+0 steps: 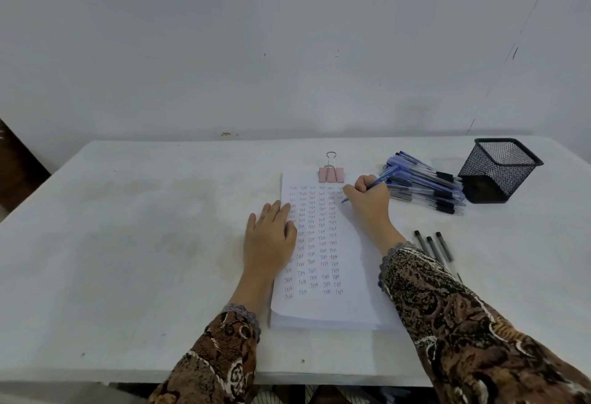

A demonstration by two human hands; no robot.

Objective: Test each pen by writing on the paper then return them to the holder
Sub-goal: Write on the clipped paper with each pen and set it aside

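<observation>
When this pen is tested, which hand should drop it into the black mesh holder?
Right. The right hand grips the blue plastic pen, and the black mesh holder stands on that side; the left hand lies flat on the white paper.

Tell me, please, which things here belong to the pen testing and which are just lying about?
Job: blue ballpoint pen in the right hand; white paper stack under the left hand; pile of blue plastic pens; three black pens; black wire-mesh holder.
Lying about: pink binder clip at the paper's top; dark brown object, far left.
</observation>
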